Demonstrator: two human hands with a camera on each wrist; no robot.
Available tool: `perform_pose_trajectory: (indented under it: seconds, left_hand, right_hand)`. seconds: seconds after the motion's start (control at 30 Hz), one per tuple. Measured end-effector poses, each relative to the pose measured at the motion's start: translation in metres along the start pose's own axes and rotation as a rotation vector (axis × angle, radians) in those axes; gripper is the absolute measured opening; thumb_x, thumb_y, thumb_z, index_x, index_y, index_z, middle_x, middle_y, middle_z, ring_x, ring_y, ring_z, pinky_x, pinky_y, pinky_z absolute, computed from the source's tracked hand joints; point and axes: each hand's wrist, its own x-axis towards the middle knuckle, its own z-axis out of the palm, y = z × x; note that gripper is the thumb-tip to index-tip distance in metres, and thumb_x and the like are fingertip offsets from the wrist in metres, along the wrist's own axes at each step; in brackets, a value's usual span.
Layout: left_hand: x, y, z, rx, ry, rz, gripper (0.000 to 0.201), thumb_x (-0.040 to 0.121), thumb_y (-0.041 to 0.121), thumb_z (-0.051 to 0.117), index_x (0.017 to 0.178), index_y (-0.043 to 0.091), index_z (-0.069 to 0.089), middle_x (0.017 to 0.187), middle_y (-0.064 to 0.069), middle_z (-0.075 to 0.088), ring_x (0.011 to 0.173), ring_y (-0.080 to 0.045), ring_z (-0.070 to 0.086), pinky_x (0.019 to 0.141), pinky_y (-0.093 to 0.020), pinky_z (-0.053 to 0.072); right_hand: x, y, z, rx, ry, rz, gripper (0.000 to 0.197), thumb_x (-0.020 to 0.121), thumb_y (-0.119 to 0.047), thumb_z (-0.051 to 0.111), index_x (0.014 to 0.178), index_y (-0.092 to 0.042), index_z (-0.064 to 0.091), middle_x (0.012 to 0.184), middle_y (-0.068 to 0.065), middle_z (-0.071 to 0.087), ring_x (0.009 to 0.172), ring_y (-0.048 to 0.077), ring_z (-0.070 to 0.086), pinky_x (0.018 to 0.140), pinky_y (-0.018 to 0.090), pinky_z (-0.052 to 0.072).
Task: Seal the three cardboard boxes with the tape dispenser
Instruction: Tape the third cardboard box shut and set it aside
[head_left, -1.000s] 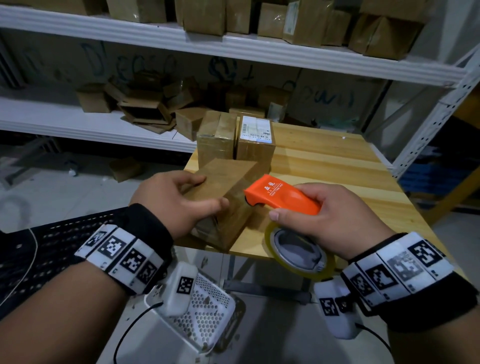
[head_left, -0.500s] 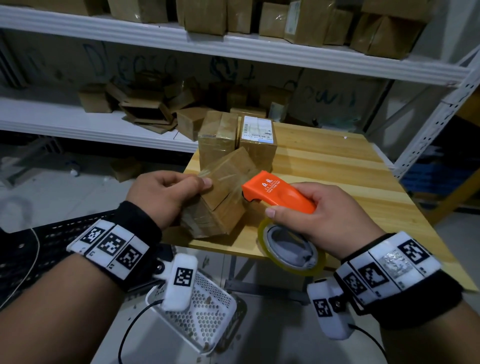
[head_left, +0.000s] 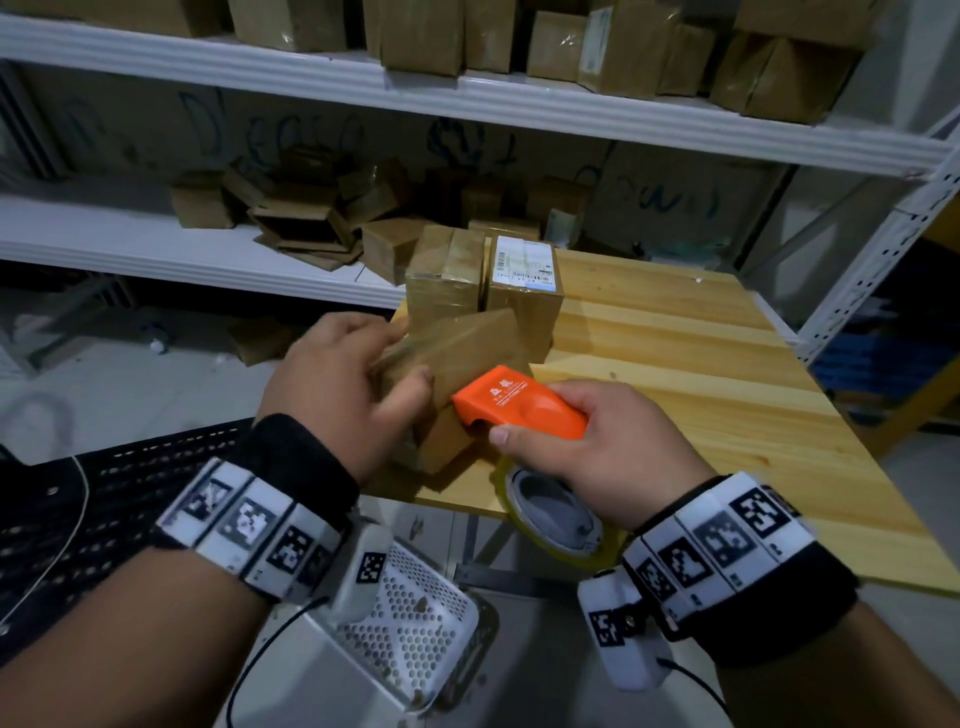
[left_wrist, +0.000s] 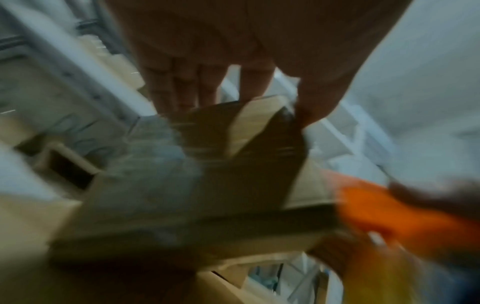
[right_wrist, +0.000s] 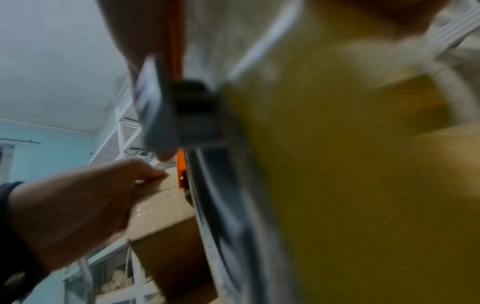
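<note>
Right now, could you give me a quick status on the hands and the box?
Left hand grips tilted box. Right hand grips orange tape dispenser, nose at the box. Two boxes stand close behind.

black wristbands (head_left: 301, 457) under white marker-printed bands (head_left: 244, 525), cabled cameras (head_left: 628, 639).

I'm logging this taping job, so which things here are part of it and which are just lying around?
Part of the job:
tilted box held by left hand
orange tape dispenser in right hand
two upright boxes on wooden table

Lying around:
shelf boxes
white perforated basket
</note>
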Motion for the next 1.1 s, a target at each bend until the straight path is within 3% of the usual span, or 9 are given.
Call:
perform_pose_trajectory:
  seconds: [0.07, 0.13, 0.23, 0.3, 0.37, 0.53, 0.7, 1.0, 1.1]
  left_hand:
    - [-0.005, 0.009, 0.002, 0.123, 0.014, 0.138, 0.052, 0.092, 0.045, 0.052, 0.142, 0.032, 0.057, 0.132, -0.004, 0.061, 0.109, -0.025, 0.063, 0.081, -0.033, 0.047]
    - [-0.007, 0.014, 0.001, 0.221, -0.039, 0.186, 0.058, 0.091, 0.054, 0.045, 0.144, 0.034, 0.052, 0.135, -0.002, 0.061, 0.109, -0.026, 0.064, 0.08, -0.034, 0.049]
    - [-0.005, 0.012, -0.002, 0.293, -0.197, 0.166, 0.103, 0.066, 0.083, 0.051, 0.154, 0.035, 0.03, 0.147, 0.003, 0.047, 0.126, -0.023, 0.052, 0.1, -0.04, 0.049]
    - [-0.006, 0.009, 0.001, 0.352, -0.283, 0.153, 0.129, 0.052, 0.084, 0.07, 0.156, 0.037, 0.01, 0.154, 0.006, 0.032, 0.138, -0.024, 0.038, 0.112, -0.041, 0.04]
    - [-0.008, 0.007, 0.008, 0.384, -0.273, 0.146, 0.136, 0.049, 0.076, 0.08, 0.155, 0.039, 0.003, 0.155, 0.006, 0.028, 0.139, -0.026, 0.034, 0.113, -0.042, 0.038]
    - [-0.001, 0.005, 0.005, 0.31, -0.158, 0.056, 0.124, 0.045, 0.082, 0.06, 0.154, 0.035, 0.021, 0.137, 0.002, 0.053, 0.118, -0.023, 0.057, 0.09, -0.038, 0.051]
    - [-0.002, 0.002, 0.004, 0.039, -0.167, -0.084, 0.103, 0.055, 0.067, 0.082, 0.144, 0.033, 0.043, 0.12, 0.01, 0.065, 0.094, -0.008, 0.057, 0.078, -0.026, 0.047]
    - [0.002, -0.009, 0.008, -0.097, -0.14, -0.148, 0.097, 0.052, 0.067, 0.084, 0.137, 0.035, 0.053, 0.103, 0.019, 0.061, 0.09, -0.004, 0.057, 0.072, -0.018, 0.044]
    - [0.005, -0.015, 0.005, -0.26, -0.105, -0.215, 0.086, 0.053, 0.065, 0.085, 0.129, 0.032, 0.062, 0.105, 0.016, 0.068, 0.094, -0.005, 0.064, 0.08, -0.027, 0.053]
  right_hand:
    - [0.001, -0.003, 0.004, -0.042, -0.01, -0.003, 0.05, 0.071, -0.076, 0.075, 0.098, -0.035, 0.073, 0.085, -0.01, 0.074, 0.077, 0.008, 0.07, 0.078, 0.043, 0.061]
    - [0.002, -0.005, 0.004, -0.067, 0.002, 0.002, 0.051, 0.071, -0.078, 0.074, 0.098, -0.035, 0.073, 0.085, -0.011, 0.073, 0.078, 0.008, 0.069, 0.078, 0.042, 0.061]
    - [0.004, -0.004, 0.001, -0.056, 0.024, 0.014, 0.049, 0.072, -0.077, 0.074, 0.094, -0.033, 0.073, 0.081, -0.011, 0.074, 0.074, 0.008, 0.069, 0.076, 0.042, 0.061]
    - [0.004, -0.004, 0.0, -0.046, 0.032, 0.017, 0.05, 0.071, -0.078, 0.074, 0.092, -0.033, 0.073, 0.079, -0.011, 0.074, 0.073, 0.008, 0.07, 0.076, 0.042, 0.061]
    - [0.004, -0.004, 0.001, -0.044, 0.028, 0.017, 0.05, 0.071, -0.078, 0.074, 0.093, -0.034, 0.073, 0.08, -0.011, 0.074, 0.074, 0.008, 0.07, 0.075, 0.041, 0.061]
    - [0.003, -0.009, -0.003, -0.013, 0.079, -0.021, 0.048, 0.074, -0.075, 0.073, 0.088, -0.029, 0.073, 0.076, -0.008, 0.071, 0.069, 0.009, 0.067, 0.067, 0.036, 0.056]
    - [-0.002, -0.011, -0.006, -0.031, 0.073, -0.043, 0.049, 0.072, -0.077, 0.073, 0.097, -0.036, 0.072, 0.085, -0.014, 0.072, 0.076, 0.005, 0.068, 0.07, 0.034, 0.056]
    - [-0.006, -0.009, -0.01, 0.012, 0.073, -0.036, 0.047, 0.071, -0.074, 0.075, 0.099, -0.036, 0.074, 0.085, -0.014, 0.073, 0.075, 0.003, 0.068, 0.07, 0.032, 0.055]
    - [-0.009, -0.005, -0.016, 0.018, 0.082, -0.038, 0.047, 0.071, -0.075, 0.074, 0.097, -0.036, 0.075, 0.083, -0.014, 0.074, 0.071, 0.002, 0.068, 0.068, 0.03, 0.055]
